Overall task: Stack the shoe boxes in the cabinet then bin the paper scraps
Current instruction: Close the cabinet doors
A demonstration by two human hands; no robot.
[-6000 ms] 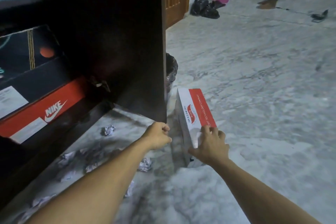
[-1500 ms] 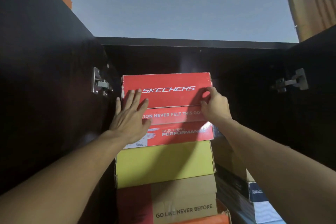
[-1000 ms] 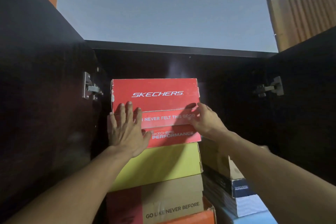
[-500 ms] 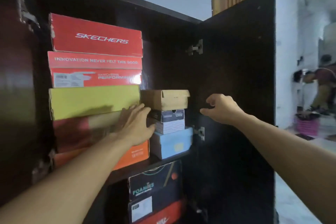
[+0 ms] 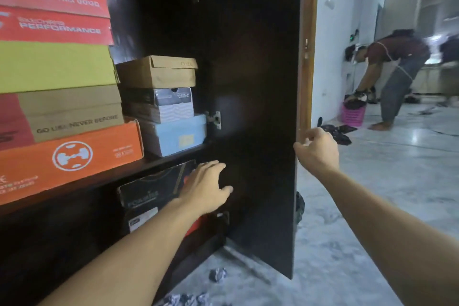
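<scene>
Cardboard: nine shoe boxes (image 5: pixel 74 156); left grip (image 5: pixel 206 187) spread, right grip (image 5: pixel 316 148) half-curled, empty.

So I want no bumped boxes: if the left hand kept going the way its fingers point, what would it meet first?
Probably the inside of the open cabinet door; the left hand points up and right, past the black box. Depth is unclear.

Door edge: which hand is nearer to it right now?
Right. The right hand is at the door edge, fingers curled beside it. The left hand is spread open further inside, in front of the black box on the lower shelf.
</scene>
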